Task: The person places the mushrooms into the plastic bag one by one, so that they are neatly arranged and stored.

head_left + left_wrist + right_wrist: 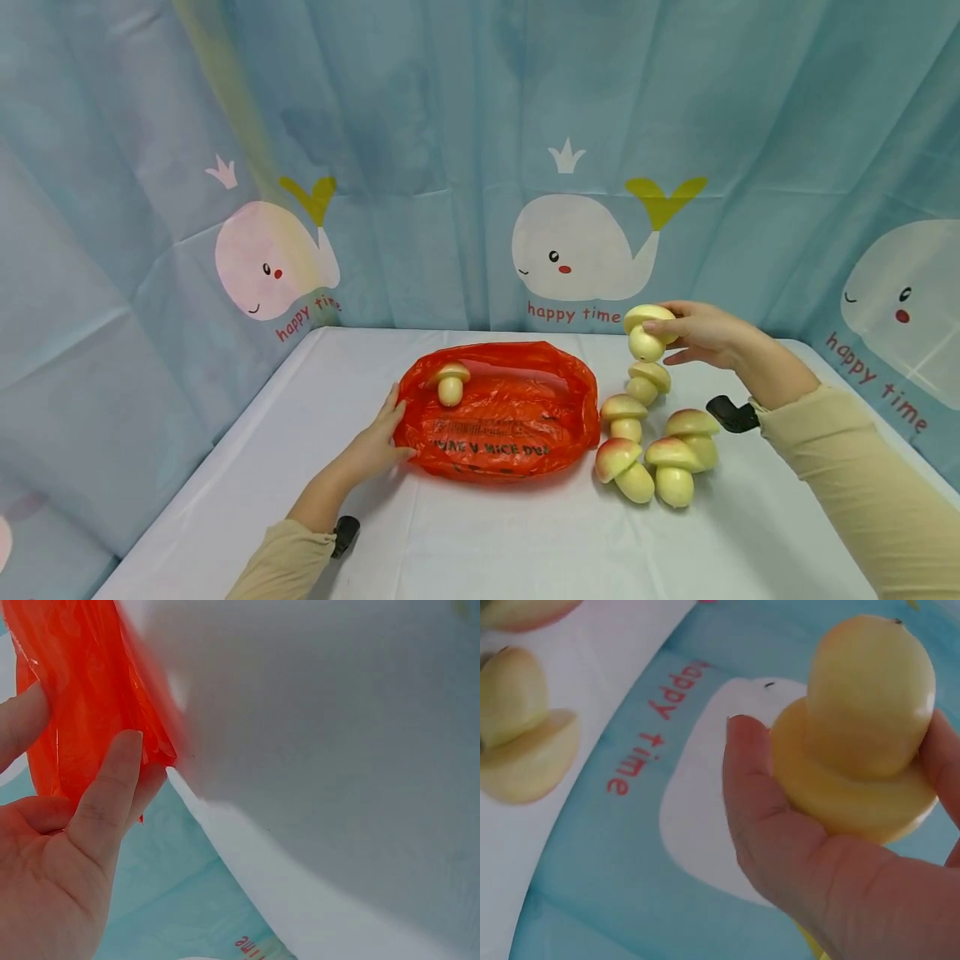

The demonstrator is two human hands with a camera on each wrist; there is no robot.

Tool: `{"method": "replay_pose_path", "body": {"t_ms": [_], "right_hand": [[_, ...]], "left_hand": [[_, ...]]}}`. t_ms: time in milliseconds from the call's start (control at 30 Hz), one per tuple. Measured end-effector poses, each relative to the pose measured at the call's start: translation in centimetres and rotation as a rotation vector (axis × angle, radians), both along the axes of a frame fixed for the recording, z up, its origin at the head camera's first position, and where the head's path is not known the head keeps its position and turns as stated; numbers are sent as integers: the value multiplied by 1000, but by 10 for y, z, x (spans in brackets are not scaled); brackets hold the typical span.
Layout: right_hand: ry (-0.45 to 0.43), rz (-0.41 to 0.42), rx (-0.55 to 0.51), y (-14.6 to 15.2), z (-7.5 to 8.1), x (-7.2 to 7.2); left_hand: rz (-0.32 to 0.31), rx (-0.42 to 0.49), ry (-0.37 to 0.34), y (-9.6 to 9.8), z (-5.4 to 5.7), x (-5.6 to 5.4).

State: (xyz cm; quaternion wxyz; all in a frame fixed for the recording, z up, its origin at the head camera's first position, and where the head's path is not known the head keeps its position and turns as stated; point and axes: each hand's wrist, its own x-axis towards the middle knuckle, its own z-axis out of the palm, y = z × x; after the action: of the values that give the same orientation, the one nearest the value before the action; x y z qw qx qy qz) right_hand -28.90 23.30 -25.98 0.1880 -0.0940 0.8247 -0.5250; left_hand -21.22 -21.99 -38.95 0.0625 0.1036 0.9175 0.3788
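Observation:
In the head view my right hand (708,335) holds a pale yellow toy mushroom (643,343) by its cap, above the back right of the table. The right wrist view shows the mushroom (870,705) stem up, with fingers and thumb at either side of the cap. Opposite, my left hand (381,439) rests against the left side of a red plastic bag (495,462), fingers spread along its edge. One mushroom (451,385) lies in the open bag. In the left wrist view, straight fingers (112,787) touch the red film (82,697).
Right of the bag sit several more toy mushrooms, including one with a reddish cap (624,471), a front one (675,475) and a back one (648,380). A white cloth (480,542) covers the table. Blue whale-print curtains (450,250) enclose its back and sides.

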Motion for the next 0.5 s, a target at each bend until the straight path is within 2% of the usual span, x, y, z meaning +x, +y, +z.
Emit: {"method": "replay_pose_path", "body": {"t_ms": [367, 500], "right_hand": [[-56, 7, -48, -28, 6, -5], [-67, 9, -105, -40, 6, -8]], "left_hand": [[9, -5, -12, 0, -1, 0], [12, -7, -14, 0, -1, 0]]}}
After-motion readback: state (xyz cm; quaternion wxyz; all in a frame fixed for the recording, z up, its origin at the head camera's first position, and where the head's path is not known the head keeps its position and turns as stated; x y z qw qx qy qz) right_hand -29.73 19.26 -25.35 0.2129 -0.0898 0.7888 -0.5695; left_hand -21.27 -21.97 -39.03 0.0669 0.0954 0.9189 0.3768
